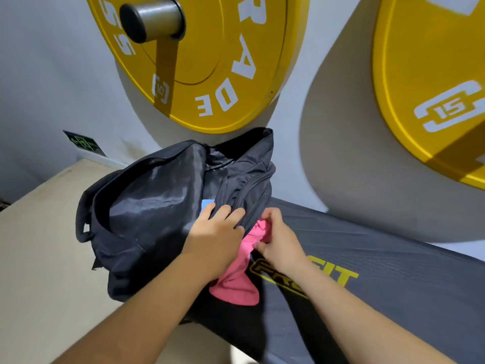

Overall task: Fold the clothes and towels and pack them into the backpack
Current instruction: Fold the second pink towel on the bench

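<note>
Gripping the backpack point(157, 206) by its opening's edge with the left hand point(217, 233) while the right hand point(278, 243) pinches the pink garment point(236, 283) at that opening, the person risks it unfolding or snagging the zipper if pushed in bunched.

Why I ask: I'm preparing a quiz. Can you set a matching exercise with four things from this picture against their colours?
Things:
1 backpack
2 cloth
3 weight plate
4 mat

Colours:
a yellow with white lettering
b grey with yellow lettering
c black
d pink

Pairs: 1-c; 2-d; 3-a; 4-b
</note>
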